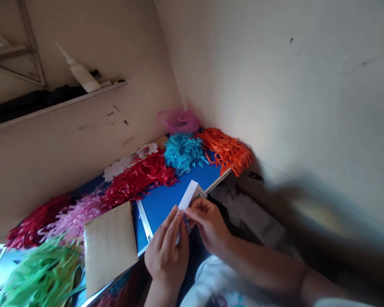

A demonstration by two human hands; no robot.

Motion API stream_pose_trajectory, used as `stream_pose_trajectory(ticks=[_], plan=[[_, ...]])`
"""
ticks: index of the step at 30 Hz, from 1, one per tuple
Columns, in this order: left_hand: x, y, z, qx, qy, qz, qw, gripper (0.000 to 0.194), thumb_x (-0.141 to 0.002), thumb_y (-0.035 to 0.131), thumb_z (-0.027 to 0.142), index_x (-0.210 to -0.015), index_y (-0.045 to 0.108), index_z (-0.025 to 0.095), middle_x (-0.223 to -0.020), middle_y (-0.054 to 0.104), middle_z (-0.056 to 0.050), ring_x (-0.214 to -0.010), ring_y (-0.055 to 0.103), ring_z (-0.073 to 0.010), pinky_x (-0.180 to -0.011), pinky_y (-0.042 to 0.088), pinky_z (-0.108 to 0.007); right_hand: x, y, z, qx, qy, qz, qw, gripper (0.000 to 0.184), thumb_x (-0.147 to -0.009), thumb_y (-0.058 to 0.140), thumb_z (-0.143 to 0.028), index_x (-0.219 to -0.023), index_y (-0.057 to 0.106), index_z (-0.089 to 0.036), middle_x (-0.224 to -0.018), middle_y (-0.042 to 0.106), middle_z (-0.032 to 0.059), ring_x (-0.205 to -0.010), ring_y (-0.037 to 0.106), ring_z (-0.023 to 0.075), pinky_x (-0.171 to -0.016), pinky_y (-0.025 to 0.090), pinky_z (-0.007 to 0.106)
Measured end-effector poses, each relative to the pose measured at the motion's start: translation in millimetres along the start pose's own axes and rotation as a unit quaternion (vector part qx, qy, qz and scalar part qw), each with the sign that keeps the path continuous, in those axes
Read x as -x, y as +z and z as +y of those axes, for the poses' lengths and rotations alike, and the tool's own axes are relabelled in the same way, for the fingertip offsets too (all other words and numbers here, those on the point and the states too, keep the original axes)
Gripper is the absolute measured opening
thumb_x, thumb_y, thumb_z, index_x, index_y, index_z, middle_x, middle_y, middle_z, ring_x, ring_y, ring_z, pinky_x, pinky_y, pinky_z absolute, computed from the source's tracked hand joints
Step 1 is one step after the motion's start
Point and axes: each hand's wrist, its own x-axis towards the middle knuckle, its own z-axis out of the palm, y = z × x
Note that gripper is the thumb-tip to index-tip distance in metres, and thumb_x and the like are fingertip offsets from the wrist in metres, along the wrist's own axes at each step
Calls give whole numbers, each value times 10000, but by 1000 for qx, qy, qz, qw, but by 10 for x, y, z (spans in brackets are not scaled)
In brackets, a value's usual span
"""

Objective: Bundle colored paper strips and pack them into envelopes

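Both my hands are at a small folded piece of white paper [188, 195], held just off the front edge of the blue table [164, 198]. My left hand [168, 249] wraps the paper's near side, its fingers straight and pressed together along it. On the right edge, my right hand [208, 219] pinches the paper between thumb and bent fingers. A darker printed face of the paper shows partly near the right fingers. The lower part of the paper is hidden behind my hands.
Shredded paper strips lie in piles: green [41, 273], pink [75, 217], red [137, 177], blue [184, 153], orange [225, 149]. A cardboard piece [110, 245] rests at the table's front edge. Pink netting [179, 121] sits in the corner. A white nozzle bottle [83, 76] leans on a wall shelf [57, 104].
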Motion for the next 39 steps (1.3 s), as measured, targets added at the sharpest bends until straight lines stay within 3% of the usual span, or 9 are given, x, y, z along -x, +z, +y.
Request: stream_pose_trajectory(ticks=[4, 11, 16, 23, 29, 36, 39], plan=[[16, 15, 12, -21, -17, 15, 1000, 336, -830, 686, 109, -1163, 648, 123, -1019, 769, -116, -876, 739, -175, -770, 545, -224, -2, 39, -22, 16, 1, 16, 1000, 328, -560, 854, -302, -556, 551, -176, -490, 546, -54, -457, 467, 84, -493, 390, 221], [55, -4, -3, -12, -17, -16, 1000, 309, -855, 649, 106, -1148, 676, 199, -1123, 737, -105, -929, 727, -176, -797, 543, -241, 30, 55, -19, 25, -3, 40, 999, 298, -575, 826, -289, -592, 549, -178, -538, 574, -45, -502, 497, 92, -515, 405, 220], [68, -13, -15, -3, -18, -15, 1000, 305, -857, 641, 104, -1151, 654, 185, -1124, 736, -110, -938, 725, -183, -799, 551, -253, 47, 69, -26, 10, 4, 30, 999, 288, -575, 840, -290, -607, 577, -177, -547, 582, -50, -507, 508, 91, -524, 409, 222], [67, -21, -33, -21, -52, -56, 997, 324, -910, 563, 147, -1218, 642, 209, -1133, 705, -109, -969, 705, -201, -759, 544, -274, 45, 38, 22, 5, -17, -1, 1000, 235, -596, 834, -273, -637, 624, -176, -591, 633, -30, -542, 547, 109, -570, 433, 241], [35, -43, -40, -7, -67, -60, 996, 315, -920, 559, 156, -1216, 643, 222, -1120, 705, -87, -946, 703, -176, -761, 540, -251, -6, -10, 69, 40, -33, 9, 999, 173, -610, 815, -242, -625, 657, -175, -565, 636, -29, -525, 551, 109, -565, 438, 243], [-19, -57, -64, 21, -59, -37, 997, 278, -875, 627, 165, -1145, 668, 220, -1053, 739, -69, -911, 719, -175, -823, 553, -281, -22, -69, 66, 154, -44, -9, 987, 197, -674, 787, -330, -670, 657, -182, -598, 634, -15, -538, 562, 134, -560, 455, 261], [-80, -94, -95, 9, -41, -15, 999, 194, -851, 669, 163, -1035, 688, 220, -938, 766, -37, -834, 732, -168, -992, 488, -372, -144, -255, 14, 298, -119, 23, 947, 239, -676, 787, -361, -657, 612, -200, -575, 594, -27, -543, 526, 140, -563, 444, 266]])
